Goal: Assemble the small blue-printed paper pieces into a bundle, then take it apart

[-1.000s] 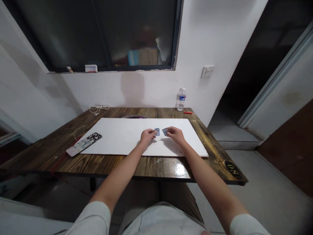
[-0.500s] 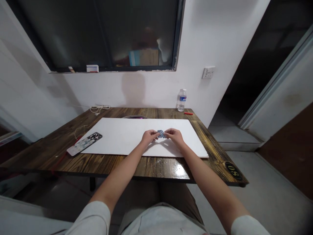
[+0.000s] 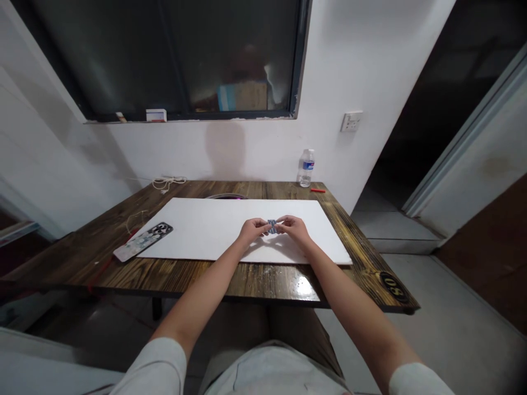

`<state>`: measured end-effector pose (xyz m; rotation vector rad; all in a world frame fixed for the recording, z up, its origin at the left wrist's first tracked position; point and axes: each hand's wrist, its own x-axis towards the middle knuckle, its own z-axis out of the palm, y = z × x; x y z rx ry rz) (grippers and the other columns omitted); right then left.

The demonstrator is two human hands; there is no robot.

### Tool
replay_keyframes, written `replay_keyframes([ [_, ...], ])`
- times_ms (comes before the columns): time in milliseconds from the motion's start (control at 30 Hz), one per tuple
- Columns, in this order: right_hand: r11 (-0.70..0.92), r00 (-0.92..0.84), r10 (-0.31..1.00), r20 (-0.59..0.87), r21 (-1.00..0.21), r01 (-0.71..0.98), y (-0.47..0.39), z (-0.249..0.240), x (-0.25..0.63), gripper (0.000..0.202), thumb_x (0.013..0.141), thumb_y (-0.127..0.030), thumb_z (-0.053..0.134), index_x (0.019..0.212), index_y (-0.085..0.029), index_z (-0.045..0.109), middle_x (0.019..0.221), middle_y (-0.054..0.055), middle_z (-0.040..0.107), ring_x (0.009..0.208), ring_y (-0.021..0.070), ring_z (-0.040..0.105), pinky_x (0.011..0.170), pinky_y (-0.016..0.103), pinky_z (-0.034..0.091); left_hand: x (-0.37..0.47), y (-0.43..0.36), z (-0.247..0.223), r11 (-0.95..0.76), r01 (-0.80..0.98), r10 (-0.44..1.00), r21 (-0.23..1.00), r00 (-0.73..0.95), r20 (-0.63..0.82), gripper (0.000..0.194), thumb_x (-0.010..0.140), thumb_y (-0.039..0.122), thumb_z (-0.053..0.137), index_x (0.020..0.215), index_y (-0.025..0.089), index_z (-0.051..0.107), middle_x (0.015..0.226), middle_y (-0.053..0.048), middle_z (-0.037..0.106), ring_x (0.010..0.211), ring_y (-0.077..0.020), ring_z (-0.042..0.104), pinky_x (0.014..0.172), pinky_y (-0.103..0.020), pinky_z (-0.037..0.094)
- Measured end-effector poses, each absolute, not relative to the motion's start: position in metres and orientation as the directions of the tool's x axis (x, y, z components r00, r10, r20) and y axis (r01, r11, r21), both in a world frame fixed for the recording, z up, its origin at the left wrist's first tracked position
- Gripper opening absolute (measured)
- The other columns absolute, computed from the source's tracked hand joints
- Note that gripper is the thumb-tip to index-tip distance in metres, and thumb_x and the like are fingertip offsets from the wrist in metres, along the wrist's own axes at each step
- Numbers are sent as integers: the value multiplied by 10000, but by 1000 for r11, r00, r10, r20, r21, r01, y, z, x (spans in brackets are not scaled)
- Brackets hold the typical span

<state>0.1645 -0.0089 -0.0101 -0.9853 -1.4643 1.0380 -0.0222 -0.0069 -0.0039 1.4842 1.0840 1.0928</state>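
A small blue-grey object point(image 3: 272, 226) with pale edges, made of block-like parts, is held just over the white board point(image 3: 206, 227); its exact kind is too small to make out. My left hand point(image 3: 252, 229) pinches its left side between thumb and fingers. On the opposite side, my right hand point(image 3: 293, 227) grips it the same way. The fingertips almost meet and cover part of the object. Both hands cast soft shadows on the board.
A phone in a patterned case point(image 3: 143, 241) overlaps the board's left edge. White cable point(image 3: 168, 181) lies at the back left. At the back right stand a water bottle point(image 3: 307, 168) and a red pen-like stick point(image 3: 318, 190). Behind the wooden table point(image 3: 263, 282) rises a wall.
The small object has turned between my fingers: its slanted part now sits straighter and looks more compact. My hands have hardly shifted.
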Motion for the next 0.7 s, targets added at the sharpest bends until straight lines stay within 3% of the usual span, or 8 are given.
replay_keyframes([
  [133, 291, 9, 956, 293, -953, 82, 2, -12, 177, 386, 684, -528, 706, 799, -160, 682, 682, 69, 715, 666, 197, 668, 641, 308, 508, -21, -5, -4, -112, 93, 989, 989, 105, 102, 441, 535, 518, 831, 725, 154, 670, 645, -36, 674, 559, -135, 601, 552, -250, 465],
  [267, 314, 151, 901, 405, -853, 417, 9, -16, 197, 210, 785, -369, 634, 842, -176, 692, 864, 78, 740, 820, 205, 672, 790, 336, 503, -21, -5, -3, -124, 65, 992, 990, 26, 122, 447, 533, 522, 827, 738, 155, 674, 637, -30, 665, 553, -130, 595, 527, -246, 462],
  [433, 226, 4, 928, 372, -574, 787, 3, -19, 206, 263, 819, -257, 637, 1065, -185, 698, 1060, 104, 705, 1013, 231, 625, 881, 332, 462, -23, -6, 0, -108, 51, 994, 993, -28, 109, 445, 535, 514, 828, 752, 156, 680, 647, -30, 669, 568, -133, 600, 515, -248, 473],
  [533, 243, -83, 943, 323, -493, 835, -2, -19, 205, 308, 807, -280, 665, 1100, -191, 707, 1023, 98, 708, 981, 234, 630, 843, 305, 459, -22, -7, 1, -103, 48, 994, 994, -29, 105, 443, 533, 511, 830, 742, 152, 675, 639, -28, 664, 561, -129, 596, 511, -244, 471],
  [700, 250, -138, 955, 262, -461, 852, 2, -20, 212, 344, 730, -280, 724, 1064, -200, 731, 1034, 81, 729, 969, 255, 647, 818, 318, 464, -21, -6, -1, -105, 37, 994, 994, -17, 106, 440, 532, 499, 834, 750, 150, 675, 635, -23, 662, 559, -124, 596, 510, -236, 462],
])
